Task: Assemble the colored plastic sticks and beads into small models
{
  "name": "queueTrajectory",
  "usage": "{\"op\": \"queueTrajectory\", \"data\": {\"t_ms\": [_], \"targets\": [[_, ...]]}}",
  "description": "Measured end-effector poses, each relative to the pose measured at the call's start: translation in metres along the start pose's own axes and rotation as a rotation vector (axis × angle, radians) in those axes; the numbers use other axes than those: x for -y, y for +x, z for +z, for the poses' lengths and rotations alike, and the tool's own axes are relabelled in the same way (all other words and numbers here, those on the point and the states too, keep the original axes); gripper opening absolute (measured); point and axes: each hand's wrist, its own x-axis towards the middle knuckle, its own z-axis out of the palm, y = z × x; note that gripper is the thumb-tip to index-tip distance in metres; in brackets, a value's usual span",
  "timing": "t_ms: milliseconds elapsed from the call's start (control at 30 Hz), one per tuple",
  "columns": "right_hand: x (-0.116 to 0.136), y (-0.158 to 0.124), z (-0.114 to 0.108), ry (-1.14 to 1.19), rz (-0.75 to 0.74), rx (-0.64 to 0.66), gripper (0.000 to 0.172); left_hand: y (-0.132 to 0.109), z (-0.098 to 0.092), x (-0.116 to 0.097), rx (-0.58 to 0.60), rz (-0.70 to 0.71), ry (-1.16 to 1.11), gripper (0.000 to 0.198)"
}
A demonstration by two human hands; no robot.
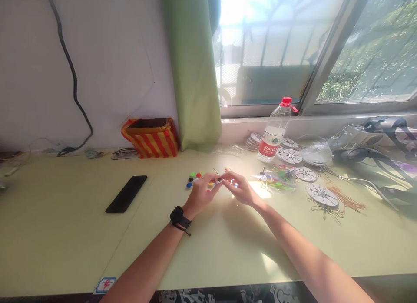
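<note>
Your table (65,242) carries everything here. The striped red-and-yellow box (156,142) stands at its back edge, and the bottle (273,136) with the red cap stands upright near the window; both look outside the work, as does the black phone-like slab (126,194) lying flat to your left. The clear plastic bag (280,179), just beyond your right side, shows colourful bits inside, so that supply seems far from used up. Your left hand (202,192) and right hand (241,189) meet over the table, both closed narrow, fingertips pinching one small item between them. The slotted white disc (322,194) lies well apart from your hands, thin dark cords splaying from under its edge, next to the orange-brown strands (350,199). The coloured round pieces (189,185) sit loose beside and partly behind your left hand. Smallest is the dark piece (219,179) at your fingertips; I'd judge you midway through handling it, with no finished result that I can make out.
</note>
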Motion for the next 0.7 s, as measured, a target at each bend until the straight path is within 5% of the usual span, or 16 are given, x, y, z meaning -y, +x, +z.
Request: {"op": "queueTrajectory", "data": {"t_ms": [367,567,700], "targets": [[-0.008,0.002,-0.002,0.281,0.117,0.098,0.014,-0.003,0.000,-0.007,0.104,0.125,0.043,0.013],[-0.016,0.005,-0.013,-0.078,0.081,-0.059,0.018,-0.005,-0.001,-0.004,0.104,0.068,0.043,0.011],[-0.038,0.012,-0.027,-0.281,0.167,-0.223,0.033,-0.005,-0.006,-0.001,0.252,0.031,0.095,0.010]]}}
